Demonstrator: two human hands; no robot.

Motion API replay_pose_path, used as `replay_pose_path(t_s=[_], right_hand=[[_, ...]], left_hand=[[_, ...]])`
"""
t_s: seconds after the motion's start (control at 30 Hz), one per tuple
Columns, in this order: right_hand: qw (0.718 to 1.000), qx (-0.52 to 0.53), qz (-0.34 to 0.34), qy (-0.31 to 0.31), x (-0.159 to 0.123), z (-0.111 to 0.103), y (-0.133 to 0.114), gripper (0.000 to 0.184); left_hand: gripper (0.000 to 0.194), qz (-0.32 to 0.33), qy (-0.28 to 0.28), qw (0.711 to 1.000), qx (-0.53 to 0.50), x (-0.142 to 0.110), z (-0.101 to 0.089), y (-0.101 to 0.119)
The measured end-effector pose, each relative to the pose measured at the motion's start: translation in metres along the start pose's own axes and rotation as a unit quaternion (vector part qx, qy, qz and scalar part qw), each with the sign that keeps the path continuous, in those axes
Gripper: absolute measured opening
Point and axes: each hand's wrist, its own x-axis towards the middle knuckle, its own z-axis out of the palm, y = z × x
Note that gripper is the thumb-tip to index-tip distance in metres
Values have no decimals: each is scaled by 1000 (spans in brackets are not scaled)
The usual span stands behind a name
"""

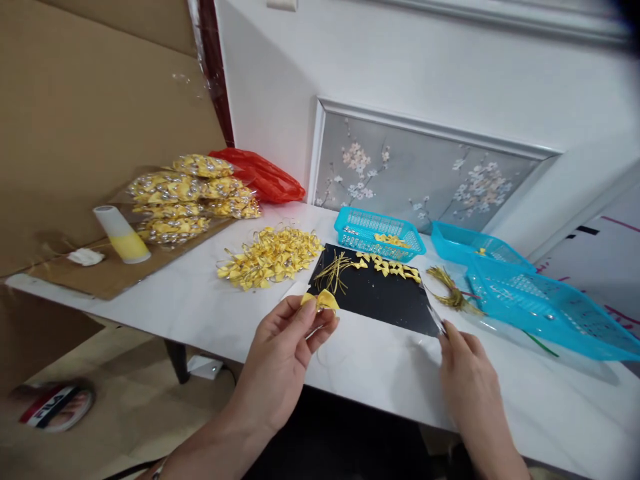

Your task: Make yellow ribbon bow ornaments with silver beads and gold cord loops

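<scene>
My left hand pinches a small yellow ribbon bow above the table's front part. In my right hand is a slim pointed metal tool, its tip toward the corner of a black mat; its kind I cannot make out. Yellow bows lie in rows along the mat's back edge. Left of them, thin gold ties are spread loosely. A heap of yellow bows with gold ties sits to the left of the mat.
A blue basket with yellow pieces stands behind the mat. More blue baskets are at the right, beside a bundle of gold ties. At the left are stacked bags of bows, a white-and-yellow cone and a red plastic bag.
</scene>
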Motion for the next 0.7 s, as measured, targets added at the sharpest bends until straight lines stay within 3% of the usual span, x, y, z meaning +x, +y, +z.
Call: replay_pose_path(t_s=[0.1,0.2,0.3,0.4,0.47,0.5,0.6,0.7], right_hand=[[998,-56,16,-11,8,-3,36,49],[997,-73,17,2,9,-1,43,45],[999,-49,5,20,8,2,27,39],[996,63,-58,-18,2,-2,-8,38],[949,275,-126,-87,-3,-9,-38,36],[921,334,-159,-122,-4,-13,-52,33],[853,408,-250,-210,-2,-24,-87,29],[818,430,-282,-257,7,-28,-106,22]], left_hand=[[11,-8,5,1000,23,1,0,-1],[14,4,-4,998,62,0,3,-2],[16,25,-22,994,108,-3,5,-1],[16,13,-40,991,129,-6,6,0],[15,-32,-61,991,115,-7,5,2],[14,-68,-73,990,98,-7,5,3],[21,-192,-107,975,30,-6,3,7],[26,-261,-133,956,-20,-4,2,8]])
